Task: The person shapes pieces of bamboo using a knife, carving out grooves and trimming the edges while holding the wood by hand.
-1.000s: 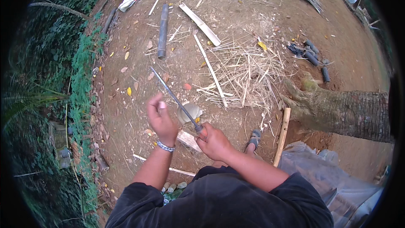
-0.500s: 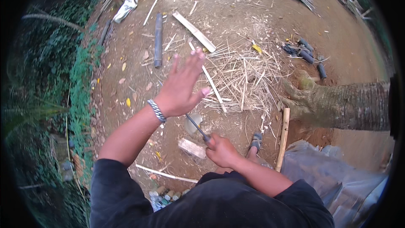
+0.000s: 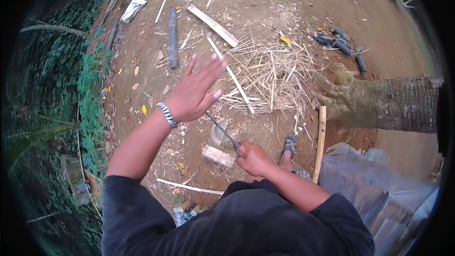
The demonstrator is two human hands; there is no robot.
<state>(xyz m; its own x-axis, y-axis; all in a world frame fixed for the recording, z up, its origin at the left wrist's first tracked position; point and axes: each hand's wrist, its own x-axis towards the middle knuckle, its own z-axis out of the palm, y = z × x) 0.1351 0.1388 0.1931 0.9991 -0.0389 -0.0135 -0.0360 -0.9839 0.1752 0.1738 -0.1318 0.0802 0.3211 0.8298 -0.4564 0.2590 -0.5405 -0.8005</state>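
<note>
My left hand (image 3: 194,92) is held out over the ground, fingers stretched and thumb apart, with nothing in it. A silver banded bracelet or watch (image 3: 167,114) circles that wrist. My right hand (image 3: 256,159) is closed round the grip of a long tool with a thin dark blade or rod (image 3: 222,129), which slants away to the left. Its far end passes behind my left hand and is hidden, so I cannot tell whether the two touch. Below the tool lie a pale rectangular block (image 3: 219,156) and a rounded greyish piece (image 3: 218,132).
A heap of bamboo strips (image 3: 270,76) spreads ahead. Beyond my left hand lie a dark tube (image 3: 173,38) and a split bamboo length (image 3: 213,25). On the right are a tree trunk (image 3: 379,102), a bamboo pole (image 3: 321,144) and plastic sheeting (image 3: 360,185). Greenery borders the left.
The whole view has shifted slightly, the ground things sitting higher in it. My hands are a little farther apart; the left stays spread and the right keeps its hold on the tool.
</note>
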